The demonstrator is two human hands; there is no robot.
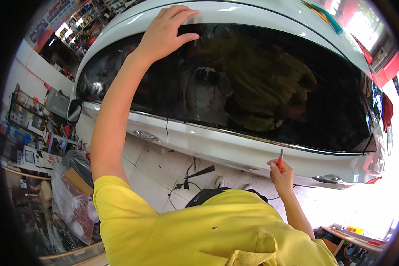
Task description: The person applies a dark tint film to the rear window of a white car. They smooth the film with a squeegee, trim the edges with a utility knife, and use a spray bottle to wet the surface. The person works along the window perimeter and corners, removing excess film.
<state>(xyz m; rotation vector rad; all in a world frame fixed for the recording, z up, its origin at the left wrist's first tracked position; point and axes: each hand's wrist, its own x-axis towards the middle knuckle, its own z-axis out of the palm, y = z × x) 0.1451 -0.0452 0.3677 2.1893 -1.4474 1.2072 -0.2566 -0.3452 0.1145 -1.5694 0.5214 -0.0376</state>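
My left hand (166, 36) is raised to the upper edge of a dark car window (173, 84), with thumb and fingers apart. A pale blur shows by its fingertips, and I cannot make out what it is. My right hand (283, 178) is closed around a small red-handled cutter (280, 163), its narrow metal tip pointing up, below the window's lower trim. The window belongs to a white car (217, 144). Its glossy surface reflects a yellow-green shape, and a greyish patch shows left of that.
A teal-handled tool (334, 23) lies on the car roof at the upper right. A side mirror (74, 111) juts out at left. Cables and a black wedge-shaped thing (201, 174) are on the tiled floor. Cluttered shelves (35, 133) stand far left, a wooden-edged bench (354, 239) lower right.
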